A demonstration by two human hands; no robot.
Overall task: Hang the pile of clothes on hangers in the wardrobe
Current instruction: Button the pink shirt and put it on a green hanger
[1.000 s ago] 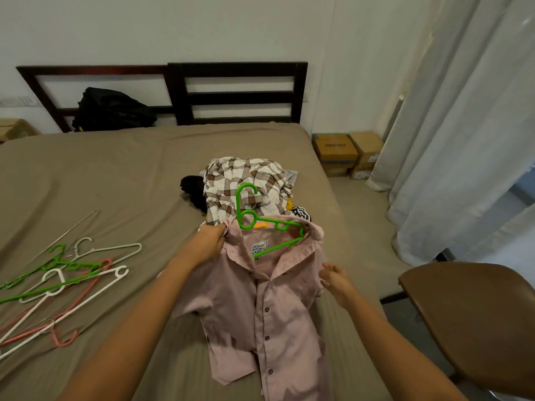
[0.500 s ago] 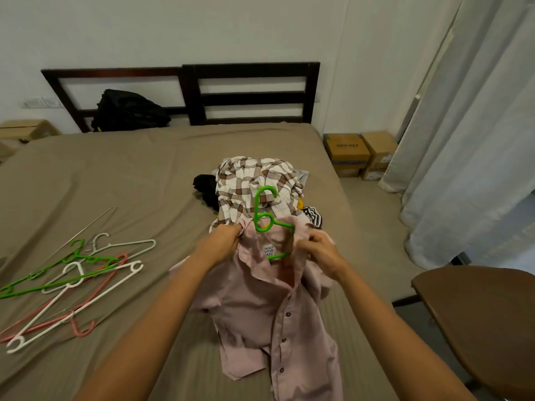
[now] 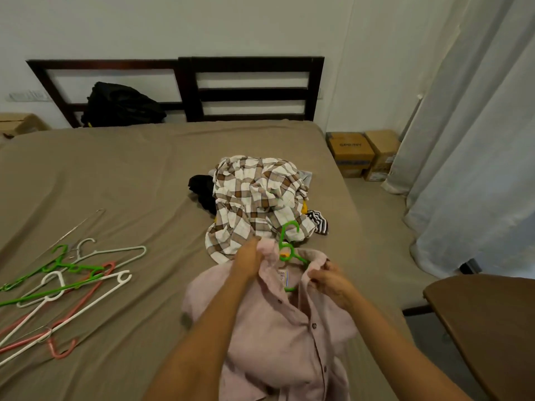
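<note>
Hands of a person reach forward over a bed (image 3: 121, 169) covered in a plain tan sheet. The left hand (image 3: 248, 260) is closed on the left side of the collar of a pale pink button-up shirt (image 3: 278, 328), bunching the fabric in its fingers. The right hand (image 3: 328, 280) pinches the right side of the same collar, fingers curled over the cloth. Between the two hands a green hanger (image 3: 288, 244) sits inside the neck of the shirt, its hook sticking up just beyond the fingertips and one green arm showing beside the right hand. A small white label is visible inside the collar, between the hands. The shirt lies open-fronted on the bed, its body trailing back under both forearms toward the person.

Just beyond the hands lies a pile of clothes (image 3: 257, 198), topped by a crumpled brown and white checked shirt, with dark, yellow and striped fabric showing at its edges. The pile touches the far edge of the pink shirt's collar.

Well to the left of the left hand, a loose heap of spare hangers (image 3: 66, 279) in green, white and pink lies on the sheet. Far beyond the hands stands a dark wooden headboard (image 3: 252, 91) with a black bag (image 3: 121, 105) leaning against it. To the right of the right hand, off the bed, is part of a brown chair seat (image 3: 486, 322), with cardboard boxes (image 3: 362, 154) and pale curtains (image 3: 477, 140) farther off.
</note>
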